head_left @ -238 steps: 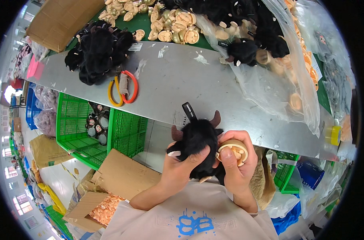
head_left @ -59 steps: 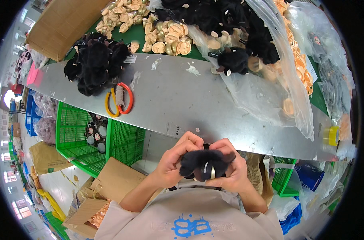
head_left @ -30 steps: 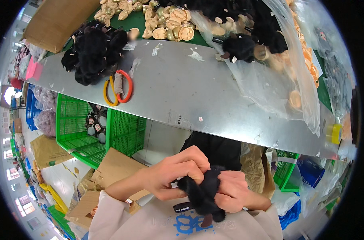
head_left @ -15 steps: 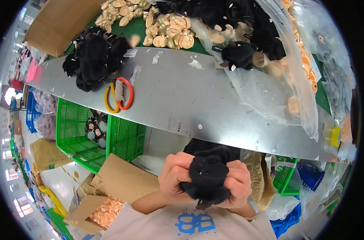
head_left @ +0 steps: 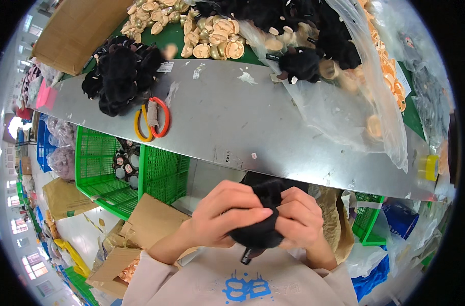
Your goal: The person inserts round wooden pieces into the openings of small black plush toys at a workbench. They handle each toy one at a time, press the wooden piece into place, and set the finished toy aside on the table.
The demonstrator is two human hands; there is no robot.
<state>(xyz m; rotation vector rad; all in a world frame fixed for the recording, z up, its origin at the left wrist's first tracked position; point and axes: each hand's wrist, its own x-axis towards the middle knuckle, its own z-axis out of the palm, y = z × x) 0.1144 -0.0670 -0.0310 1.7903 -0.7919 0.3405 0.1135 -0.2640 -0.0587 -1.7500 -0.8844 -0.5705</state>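
A black plush piece [head_left: 260,224] is gripped close to the chest by the left hand [head_left: 227,214] and right hand [head_left: 301,219], fingers curled tightly; finished black toys [head_left: 120,71] are heaped far left; the clear bag [head_left: 334,76] far right looks mostly full.

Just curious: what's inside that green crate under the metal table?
Inside the green crate, a few small round doll faces show. The metal table covers its upper part.

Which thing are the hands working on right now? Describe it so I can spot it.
Below the near edge of the grey metal table, close to the chest, both hands clasp a black plush piece. Unlike the black plush pile lying loose on the table, this one is bunched between the fingers.
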